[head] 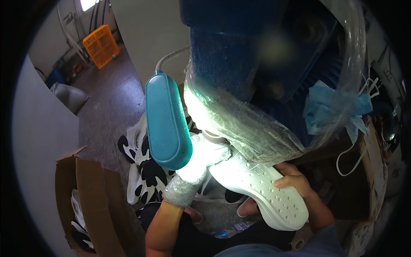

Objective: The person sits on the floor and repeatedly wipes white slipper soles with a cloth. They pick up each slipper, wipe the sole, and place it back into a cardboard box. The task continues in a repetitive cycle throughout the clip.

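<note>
A white foam shoe sole (273, 189), dotted with small holes, slants below a plastic-wrapped blue machine (221, 64). My right hand (295, 181) grips its outer edge, thumb on the holed face. At the other end of the sole, my left hand (202, 157) wears a clear plastic covering, and its fingers meet the sole. Strong glare washes out that hand and the contact area. Just above it, a round bristled wheel or brush (214, 136) protrudes from under the machine. Beside my left hand hangs a teal lamp (168, 125) on a bent stem.
Black-and-white shoe parts (151, 173) lie piled on the floor behind my left forearm. Cardboard boxes stand at left (93, 205) and right (369, 180). Blue face masks (324, 106) hang beside a clear plastic sheet at right. An orange crate (102, 46) stands farther back.
</note>
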`<state>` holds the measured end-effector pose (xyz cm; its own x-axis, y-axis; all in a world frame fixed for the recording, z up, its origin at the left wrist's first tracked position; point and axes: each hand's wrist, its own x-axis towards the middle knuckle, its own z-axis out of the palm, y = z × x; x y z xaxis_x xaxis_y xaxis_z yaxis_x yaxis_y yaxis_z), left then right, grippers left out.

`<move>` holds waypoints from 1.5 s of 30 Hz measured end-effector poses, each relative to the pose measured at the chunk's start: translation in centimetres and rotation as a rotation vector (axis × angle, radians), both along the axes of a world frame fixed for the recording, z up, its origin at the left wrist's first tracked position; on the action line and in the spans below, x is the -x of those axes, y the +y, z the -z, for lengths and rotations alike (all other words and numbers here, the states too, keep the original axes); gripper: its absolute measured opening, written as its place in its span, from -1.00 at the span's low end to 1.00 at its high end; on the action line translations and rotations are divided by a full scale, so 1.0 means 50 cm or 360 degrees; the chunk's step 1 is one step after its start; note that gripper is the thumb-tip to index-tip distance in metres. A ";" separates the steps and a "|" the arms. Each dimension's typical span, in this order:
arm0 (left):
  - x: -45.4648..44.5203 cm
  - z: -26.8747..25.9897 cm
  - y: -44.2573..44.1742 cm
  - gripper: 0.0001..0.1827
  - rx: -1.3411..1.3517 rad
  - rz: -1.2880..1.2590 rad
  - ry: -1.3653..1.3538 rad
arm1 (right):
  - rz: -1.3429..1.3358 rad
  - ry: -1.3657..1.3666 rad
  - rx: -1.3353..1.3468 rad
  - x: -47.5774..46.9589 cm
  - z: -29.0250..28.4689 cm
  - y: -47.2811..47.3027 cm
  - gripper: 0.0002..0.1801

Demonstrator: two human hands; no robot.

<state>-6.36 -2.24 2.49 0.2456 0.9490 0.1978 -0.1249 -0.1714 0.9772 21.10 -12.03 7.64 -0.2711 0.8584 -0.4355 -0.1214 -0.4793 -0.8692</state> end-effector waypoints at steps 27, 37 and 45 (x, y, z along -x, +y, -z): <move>-0.100 0.008 0.039 -0.40 0.0524 0.0101 -0.1810 | -0.0374 -0.2298 -0.0235 -0.243 0.092 0.284 -0.51; 0.011 -0.020 0.043 -0.52 -0.0826 -0.0843 0.0499 | -0.0193 -0.1877 -0.0703 -0.052 0.145 0.300 -0.53; -0.067 -0.016 0.040 -0.48 -0.0035 -0.0383 -0.0841 | -0.0160 -0.1950 -0.0576 -0.105 0.125 0.272 -0.54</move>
